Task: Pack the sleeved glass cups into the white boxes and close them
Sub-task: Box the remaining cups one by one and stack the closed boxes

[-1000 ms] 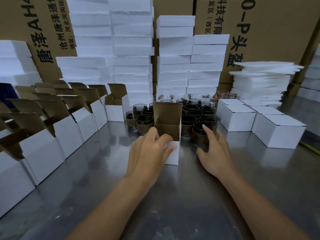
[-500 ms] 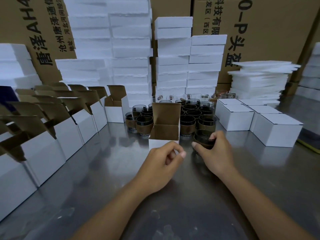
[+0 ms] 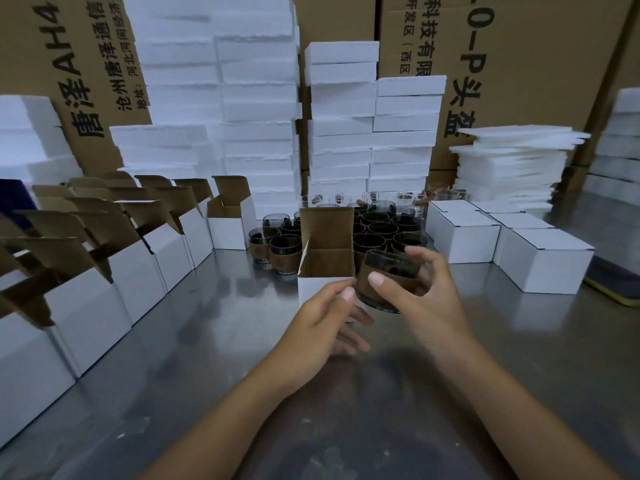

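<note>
An open white box (image 3: 317,285) with a brown inside stands at the middle of the steel table, its lid flap raised. My left hand (image 3: 322,327) grips its near front wall. My right hand (image 3: 426,289) holds a dark glass cup with a brown sleeve (image 3: 388,275), tilted, just right of the box and off the table. Behind the box stands a cluster of several sleeved cups (image 3: 377,233).
A row of open white boxes (image 3: 145,268) runs along the left. Closed white boxes (image 3: 540,261) sit at the right. Stacks of white foam (image 3: 374,133) and big cardboard cartons (image 3: 519,64) fill the back. A dark flat object (image 3: 613,282) lies at the right edge.
My right hand took a sleeved cup from the cluster, lifted it and brought it beside the box. My left hand slid from the box's inner flap down to its front wall.
</note>
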